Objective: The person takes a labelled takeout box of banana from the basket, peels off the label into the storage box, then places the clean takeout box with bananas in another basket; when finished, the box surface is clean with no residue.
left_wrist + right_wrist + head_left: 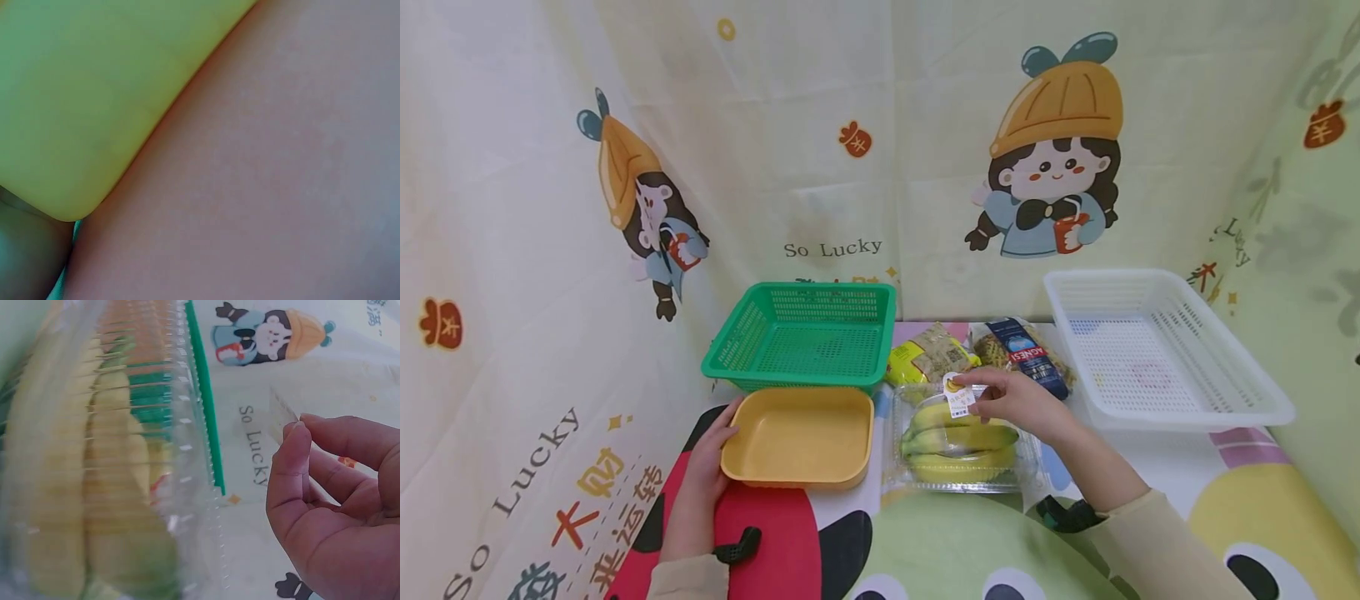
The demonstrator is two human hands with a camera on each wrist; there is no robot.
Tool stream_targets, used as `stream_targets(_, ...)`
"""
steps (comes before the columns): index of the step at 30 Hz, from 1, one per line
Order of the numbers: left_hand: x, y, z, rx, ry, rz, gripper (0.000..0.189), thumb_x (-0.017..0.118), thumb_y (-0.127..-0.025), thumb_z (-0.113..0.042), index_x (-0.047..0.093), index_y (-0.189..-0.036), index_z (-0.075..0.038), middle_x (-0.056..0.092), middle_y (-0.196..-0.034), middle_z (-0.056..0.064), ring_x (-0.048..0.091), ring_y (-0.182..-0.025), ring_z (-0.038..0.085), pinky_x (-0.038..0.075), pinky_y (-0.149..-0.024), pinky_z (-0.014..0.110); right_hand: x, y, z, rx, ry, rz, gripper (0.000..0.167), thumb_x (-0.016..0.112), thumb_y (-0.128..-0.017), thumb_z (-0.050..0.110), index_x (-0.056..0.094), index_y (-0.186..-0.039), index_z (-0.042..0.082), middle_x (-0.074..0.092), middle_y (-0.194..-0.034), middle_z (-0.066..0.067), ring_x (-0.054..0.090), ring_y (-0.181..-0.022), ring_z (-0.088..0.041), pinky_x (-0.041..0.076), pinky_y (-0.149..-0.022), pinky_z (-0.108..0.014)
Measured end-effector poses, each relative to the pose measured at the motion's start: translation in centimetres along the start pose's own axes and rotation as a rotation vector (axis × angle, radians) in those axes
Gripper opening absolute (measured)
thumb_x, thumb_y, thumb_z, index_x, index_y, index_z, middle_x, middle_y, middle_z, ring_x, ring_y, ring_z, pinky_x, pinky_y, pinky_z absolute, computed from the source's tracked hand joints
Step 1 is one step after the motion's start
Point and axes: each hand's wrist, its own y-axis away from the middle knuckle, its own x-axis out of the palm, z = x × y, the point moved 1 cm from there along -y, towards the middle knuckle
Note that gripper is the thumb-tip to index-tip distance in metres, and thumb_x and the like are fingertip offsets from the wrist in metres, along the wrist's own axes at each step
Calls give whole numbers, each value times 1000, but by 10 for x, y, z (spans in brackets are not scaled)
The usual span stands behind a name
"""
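A clear plastic clamshell box (958,477) with several bananas (958,439) inside lies at the middle of the table. Over its far part, my right hand (1018,402) pinches a small white label (958,402) between thumb and forefinger. The label has a round picture on top; in the right wrist view it shows edge-on at the fingertips, beside the box. At the left side of an orange-yellow plastic tub (797,442), my left hand (706,454) holds the rim. Only the tub's smooth wall and a bit of that hand show in the left wrist view.
Behind the tub stands a green mesh basket (797,287), touching or overlapping it in view. Two food bags, a yellow-clear bag (932,354) and a blue-labelled pasta bag (1026,354), lie behind the box. A white mesh basket (1195,421) stands at right. A printed curtain surrounds the table.
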Motion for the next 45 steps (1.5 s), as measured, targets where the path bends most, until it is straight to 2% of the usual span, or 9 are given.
stream_targets(8,0,2,2,46,36,65,56,27,-109,-15,3,-160,-15,2,-167,5,50,-127,-2,46,-102,17,9,-28,26,-27,7,79,42,71,-91,26,63,-131,33,65,-122,1,64,-88,-30,54,-84,-43)
stream_targets(16,-3,-4,7,64,30,63,56,28,-110,-20,4,-161,-16,8,-166,3,51,-126,-2,46,-102,16,37,-61,45,-60,-11,176,39,71,-90,24,66,-126,37,60,-129,3,66,-87,-29,54,-85,-47)
stream_targets(22,-2,-12,14,50,-11,-7,55,33,-109,-26,15,-160,-24,11,-167,1,47,-129,-2,45,-102,15,58,-84,52,-11,23,208,36,74,-88,30,67,-121,45,65,-116,-2,65,-88,-29,50,-66,-31)
stream_targets(24,-3,-11,13,40,-16,-31,54,34,-109,-25,16,-160,-25,12,-167,0,46,-129,-1,45,-101,14,67,-93,55,-7,26,241,37,74,-88,30,67,-121,44,67,-113,-4,65,-88,-28,49,-65,-31)
stream_targets(28,-6,-8,12,25,-24,-56,53,33,-109,-25,18,-159,-27,13,-167,-2,46,-129,-1,45,-101,14,87,-109,62,-6,-50,316,37,73,-89,22,69,-122,36,65,-123,-3,66,-92,-23,56,-78,-34)
stream_targets(34,-6,-6,10,17,-22,-44,52,28,-110,-22,15,-160,-25,12,-167,-1,45,-129,-1,46,-101,15,112,-124,73,10,-155,364,36,75,-87,15,72,-120,28,63,-124,-2,62,-85,-16,57,-79,-31)
stream_targets(37,-5,-6,10,14,-20,-41,51,26,-110,-21,15,-160,-25,12,-167,-1,46,-128,-1,46,-101,15,124,-130,78,1,-190,383,36,74,-87,12,72,-121,23,62,-124,-3,64,-89,-16,58,-85,-36)
stream_targets(40,-5,-5,10,16,-23,-50,51,27,-110,-22,16,-160,-26,12,-167,0,45,-129,0,46,-101,14,137,-135,81,-1,-191,401,36,74,-87,11,72,-122,22,63,-125,-3,65,-92,-15,59,-87,-37)
stream_targets(45,-5,-5,12,25,-51,-75,52,31,-109,-26,19,-159,-27,15,-166,-1,42,-131,2,45,-100,13,155,-144,83,-6,-129,406,35,75,-86,13,73,-120,24,63,-119,-1,64,-83,-14,59,-80,-31)
